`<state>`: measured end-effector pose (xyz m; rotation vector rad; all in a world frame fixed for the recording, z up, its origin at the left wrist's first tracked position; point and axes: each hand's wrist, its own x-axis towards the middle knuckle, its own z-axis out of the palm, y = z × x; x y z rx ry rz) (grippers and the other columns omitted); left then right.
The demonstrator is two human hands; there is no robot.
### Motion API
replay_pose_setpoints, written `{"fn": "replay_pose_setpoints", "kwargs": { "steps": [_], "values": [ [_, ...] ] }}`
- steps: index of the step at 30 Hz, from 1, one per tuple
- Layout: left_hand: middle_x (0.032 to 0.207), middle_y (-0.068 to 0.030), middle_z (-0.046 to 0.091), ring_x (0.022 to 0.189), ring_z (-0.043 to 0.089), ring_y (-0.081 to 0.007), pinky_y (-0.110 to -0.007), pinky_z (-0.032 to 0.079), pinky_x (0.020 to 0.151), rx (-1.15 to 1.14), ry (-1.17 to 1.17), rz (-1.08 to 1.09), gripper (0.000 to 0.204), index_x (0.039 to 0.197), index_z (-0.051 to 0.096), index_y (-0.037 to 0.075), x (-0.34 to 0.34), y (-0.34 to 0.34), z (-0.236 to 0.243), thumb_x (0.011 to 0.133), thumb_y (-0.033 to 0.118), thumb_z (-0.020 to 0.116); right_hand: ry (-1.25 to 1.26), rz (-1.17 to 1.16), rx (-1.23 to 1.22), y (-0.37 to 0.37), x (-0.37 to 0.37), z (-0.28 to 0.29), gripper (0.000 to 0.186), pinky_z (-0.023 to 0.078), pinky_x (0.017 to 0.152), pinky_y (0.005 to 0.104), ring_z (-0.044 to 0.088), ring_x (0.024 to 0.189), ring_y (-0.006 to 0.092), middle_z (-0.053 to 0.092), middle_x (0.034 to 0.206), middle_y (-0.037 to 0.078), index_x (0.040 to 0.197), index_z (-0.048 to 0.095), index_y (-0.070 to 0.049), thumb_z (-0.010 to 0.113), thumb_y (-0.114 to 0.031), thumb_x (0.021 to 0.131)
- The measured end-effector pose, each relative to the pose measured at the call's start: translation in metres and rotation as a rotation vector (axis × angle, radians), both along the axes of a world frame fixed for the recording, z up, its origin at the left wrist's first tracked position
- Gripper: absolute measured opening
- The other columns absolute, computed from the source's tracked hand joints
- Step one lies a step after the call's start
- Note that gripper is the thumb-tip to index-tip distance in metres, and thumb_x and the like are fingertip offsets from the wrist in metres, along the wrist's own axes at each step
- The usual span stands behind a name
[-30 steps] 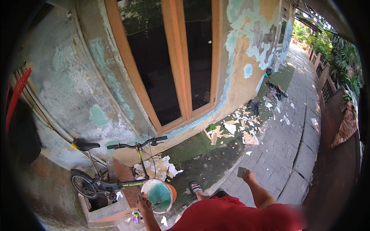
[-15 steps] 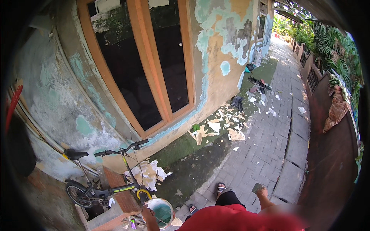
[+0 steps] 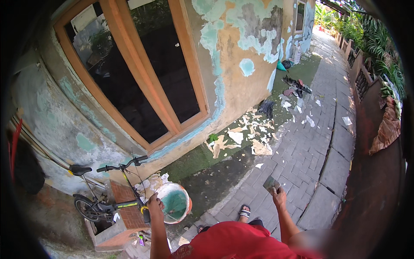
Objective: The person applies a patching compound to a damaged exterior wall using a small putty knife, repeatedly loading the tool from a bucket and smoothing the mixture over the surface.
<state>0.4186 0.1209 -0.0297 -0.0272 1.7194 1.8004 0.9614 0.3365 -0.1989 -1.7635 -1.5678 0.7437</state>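
My left hand (image 3: 155, 204) is closed at the left side of a white and orange bucket (image 3: 189, 200), and the bucket hangs tilted toward me. Whether the fingers grip its rim or its handle is hard to make out. Inside the bucket shows a pale green coating. On the right, over the paving, my right hand (image 3: 280, 197) is closed around a flat, squarish scraper (image 3: 271, 184) with a greyish-green blade pointing up and left.
A folding bicycle (image 3: 129, 203) leans by a brick planter (image 3: 125, 220) on the left. Peeled paint flakes (image 3: 236, 137) litter the mossy strip below the patchy wall (image 3: 241, 93) and wooden window (image 3: 144, 73). Shoes (image 3: 297, 88) lie farther along the paved path (image 3: 297, 159).
The bucket has come up and forward with my left hand. My right hand has risen, bringing the scraper into clear view. The view has shifted to the right.
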Motion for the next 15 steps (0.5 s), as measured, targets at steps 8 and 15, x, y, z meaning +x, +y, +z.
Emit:
{"fn": "replay_pose_setpoints", "kwargs": {
  "steps": [8, 15],
  "values": [
    [0.059, 0.0025, 0.043, 0.041, 0.036, -0.0085, -0.026, 0.025, 0.038, 0.225, 0.132, -0.196, 0.019, 0.101, 0.062, 0.004, 0.099, 0.168, 0.076, 0.093, 0.021, 0.061, 0.149, 0.406, 0.022, 0.095, -0.051, 0.189, 0.023, 0.052, 0.068, 0.0352, 0.068, 0.076, 0.0228, 0.070, 0.088, 0.018, 0.107, 0.065, -0.001, 0.064, -0.018, 0.091],
    [0.060, 0.0018, 0.044, 0.049, 0.040, -0.0079, -0.024, 0.029, 0.044, 0.323, 0.259, -0.421, 0.022, 0.104, 0.064, 0.000, 0.127, 0.276, 0.111, 0.097, 0.020, 0.059, 0.306, 0.598, 0.153, 0.157, -0.113, 0.261, 0.018, 0.048, 0.056, 0.0368, 0.062, 0.060, 0.0241, 0.063, 0.072, 0.017, 0.096, 0.062, -0.001, 0.067, -0.017, 0.089]
  ]
}}
